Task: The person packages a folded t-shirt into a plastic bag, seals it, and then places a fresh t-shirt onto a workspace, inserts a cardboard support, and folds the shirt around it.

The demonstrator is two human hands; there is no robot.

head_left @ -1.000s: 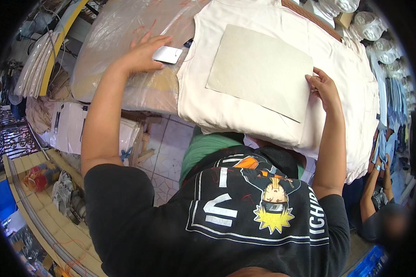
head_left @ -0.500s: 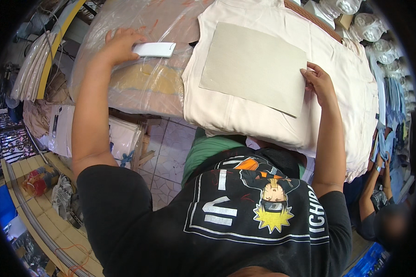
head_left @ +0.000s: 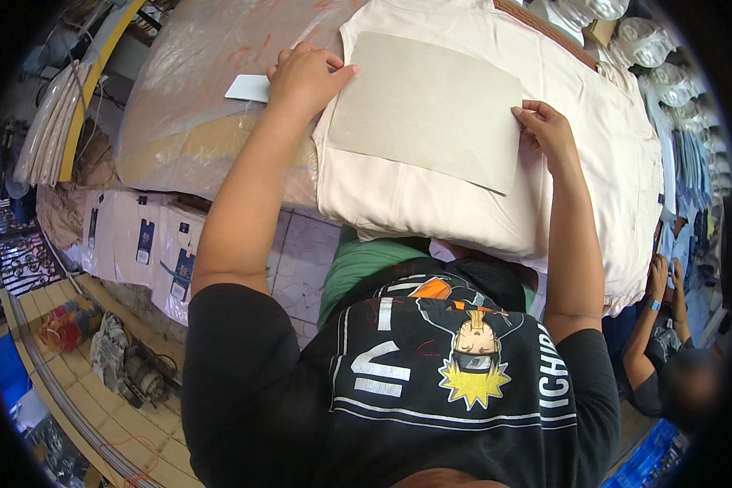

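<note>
A flat grey cardboard sheet (head_left: 427, 110) lies on a pale pink garment (head_left: 398, 191) spread over the worktop. My right hand (head_left: 545, 130) pinches the sheet's right edge between thumb and fingers. At its left edge is my left hand (head_left: 307, 77), fingers apart and slightly bent, with the thumb tip touching the edge. A small white stack of cards or tags (head_left: 248, 88) pokes out from behind my left wrist, lying on a plastic-wrapped bundle (head_left: 187, 98).
Tagged, bagged garments (head_left: 142, 236) are stacked below on the left. A wooden bench (head_left: 73, 382) holds a motor-like device (head_left: 142, 374). White plastic-wrapped rolls (head_left: 647, 45) and hanging blue clothes (head_left: 687, 187) line the right. Another person's hands (head_left: 667, 272) show at the lower right.
My left hand has left the white stack and moved right to the cardboard sheet's left edge. The sheet has shifted a little left, with my right hand still on it.
</note>
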